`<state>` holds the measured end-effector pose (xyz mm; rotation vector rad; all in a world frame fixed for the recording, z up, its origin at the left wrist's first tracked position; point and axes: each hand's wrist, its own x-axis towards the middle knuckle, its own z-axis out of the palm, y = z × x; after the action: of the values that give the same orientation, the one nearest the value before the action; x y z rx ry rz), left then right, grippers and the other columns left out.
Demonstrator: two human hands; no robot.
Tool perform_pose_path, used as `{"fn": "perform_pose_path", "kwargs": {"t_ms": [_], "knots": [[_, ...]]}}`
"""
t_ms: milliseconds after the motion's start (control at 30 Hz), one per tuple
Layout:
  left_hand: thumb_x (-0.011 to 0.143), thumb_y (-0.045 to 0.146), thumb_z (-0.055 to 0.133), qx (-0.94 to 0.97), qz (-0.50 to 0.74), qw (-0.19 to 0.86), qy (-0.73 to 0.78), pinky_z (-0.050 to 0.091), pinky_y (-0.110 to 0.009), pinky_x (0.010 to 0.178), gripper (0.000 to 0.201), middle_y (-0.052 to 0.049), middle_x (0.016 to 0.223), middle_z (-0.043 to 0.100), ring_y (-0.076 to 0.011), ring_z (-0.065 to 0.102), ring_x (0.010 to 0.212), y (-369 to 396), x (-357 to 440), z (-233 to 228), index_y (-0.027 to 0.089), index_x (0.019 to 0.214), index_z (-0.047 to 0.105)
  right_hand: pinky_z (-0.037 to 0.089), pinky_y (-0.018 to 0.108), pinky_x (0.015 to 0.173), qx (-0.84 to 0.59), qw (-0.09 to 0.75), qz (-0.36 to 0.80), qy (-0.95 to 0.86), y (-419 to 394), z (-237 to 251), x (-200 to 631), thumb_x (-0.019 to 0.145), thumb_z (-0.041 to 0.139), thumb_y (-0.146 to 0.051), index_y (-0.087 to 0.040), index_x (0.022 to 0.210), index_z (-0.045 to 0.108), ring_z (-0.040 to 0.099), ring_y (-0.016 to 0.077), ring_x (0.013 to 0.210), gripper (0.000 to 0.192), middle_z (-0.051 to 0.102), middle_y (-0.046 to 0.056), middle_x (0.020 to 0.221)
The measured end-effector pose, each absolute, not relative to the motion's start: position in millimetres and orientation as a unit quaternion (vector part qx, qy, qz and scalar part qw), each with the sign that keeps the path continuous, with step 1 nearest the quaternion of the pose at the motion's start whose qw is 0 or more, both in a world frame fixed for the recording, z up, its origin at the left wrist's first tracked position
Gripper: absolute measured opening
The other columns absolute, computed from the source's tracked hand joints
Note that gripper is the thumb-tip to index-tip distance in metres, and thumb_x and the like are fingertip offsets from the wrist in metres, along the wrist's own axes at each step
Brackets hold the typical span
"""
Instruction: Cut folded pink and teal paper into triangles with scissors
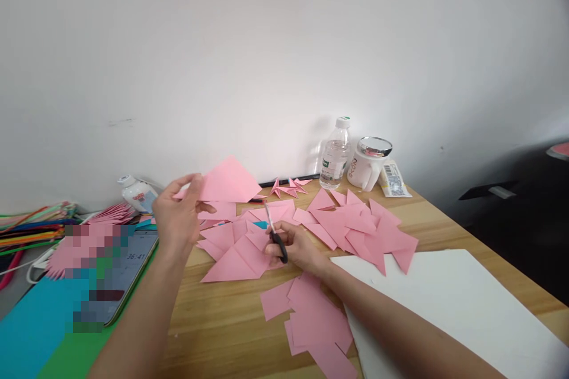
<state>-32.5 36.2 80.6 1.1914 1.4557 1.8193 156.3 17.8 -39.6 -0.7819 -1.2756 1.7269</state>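
Raised on the left, my left hand [180,207] pinches a sheet of pink paper [231,180] by its left side. The sheet shows a pointed top and stands above the pile. My right hand [291,243] grips a pair of scissors [278,240] by the black handles, blades pointing up and apart from the sheet. Beneath both hands lie folded pink paper pieces [240,260], and more pink pieces [355,222] are heaped to the right. Small folded pink points [288,186] sit near the wall. Several flat pink rectangles [315,314] lie in front of my right hand.
A water bottle [335,157], a white mug [367,166] and a small packet [395,180] stand by the wall. A white board [448,308] covers the right. Leftward are a phone [128,272], coloured sheets [48,320] and a white bottle [137,192].
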Motion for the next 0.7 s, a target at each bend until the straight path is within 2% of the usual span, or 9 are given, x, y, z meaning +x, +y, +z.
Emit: {"fn": "perform_pose_path", "kwargs": {"t_ms": [167, 233, 367, 533, 633, 700], "knots": [[0.058, 0.038, 0.069, 0.448, 0.608, 0.338, 0.561, 0.047, -0.024, 0.037, 0.037, -0.003, 0.076, 0.066, -0.0093, 0.054, 0.038, 37, -33, 42, 0.014, 0.086, 0.064, 0.047, 0.026, 0.056, -0.302, 0.555, 0.626, -0.457, 21, -38, 160, 0.065, 0.068, -0.04, -0.021, 0.091, 0.045, 0.059, 0.0123, 0.058, 0.039, 0.06, 0.0, 0.074], [0.06, 0.038, 0.068, 0.491, 0.569, 0.345, 0.563, 0.047, -0.023, 0.037, 0.036, -0.006, 0.086, 0.067, -0.013, 0.06, 0.048, 34, -24, 33, 0.014, 0.087, 0.066, 0.047, 0.026, 0.058, -0.317, 0.574, 0.61, -0.446, 23, -41, 160, 0.062, 0.071, -0.039, -0.021, 0.092, 0.047, 0.056, 0.0117, 0.06, 0.042, 0.056, -0.001, 0.074], [0.063, 0.04, 0.066, 0.522, 0.519, 0.374, 0.564, 0.048, -0.023, 0.041, 0.042, -0.009, 0.092, 0.066, -0.0169, 0.063, 0.059, 30, -10, 19, 0.014, 0.097, 0.064, 0.042, 0.021, 0.049, -0.363, 0.569, 0.592, -0.44, 24, -45, 160, 0.052, 0.077, -0.031, -0.021, 0.091, 0.052, 0.044, 0.0083, 0.054, 0.048, 0.044, -0.005, 0.066], [0.067, 0.039, 0.065, 0.503, 0.527, 0.447, 0.519, 0.053, -0.029, 0.061, 0.053, -0.007, 0.08, 0.068, -0.0176, 0.063, 0.07, 26, -7, 9, 0.014, 0.113, 0.056, 0.036, 0.02, 0.047, -0.394, 0.557, 0.573, -0.454, 24, -46, 159, 0.053, 0.077, -0.027, -0.019, 0.087, 0.053, 0.039, 0.008, 0.054, 0.043, 0.041, -0.005, 0.065], [0.071, 0.039, 0.062, 0.464, 0.531, 0.527, 0.475, 0.053, -0.031, 0.06, 0.056, -0.003, 0.068, 0.067, -0.0153, 0.062, 0.062, 25, -7, 7, 0.014, 0.119, 0.051, 0.036, 0.021, 0.049, -0.4, 0.559, 0.563, -0.459, 24, -45, 160, 0.056, 0.074, -0.03, -0.019, 0.088, 0.053, 0.042, 0.0099, 0.057, 0.04, 0.045, -0.004, 0.066], [0.072, 0.04, 0.061, 0.453, 0.523, 0.559, 0.457, 0.054, -0.031, 0.058, 0.052, -0.004, 0.067, 0.067, -0.0154, 0.062, 0.06, 25, -7, 5, 0.012, 0.115, 0.054, 0.037, 0.022, 0.049, -0.41, 0.557, 0.554, -0.464, 24, -45, 161, 0.057, 0.073, -0.033, -0.019, 0.089, 0.052, 0.044, 0.011, 0.058, 0.04, 0.047, -0.003, 0.065]]}}
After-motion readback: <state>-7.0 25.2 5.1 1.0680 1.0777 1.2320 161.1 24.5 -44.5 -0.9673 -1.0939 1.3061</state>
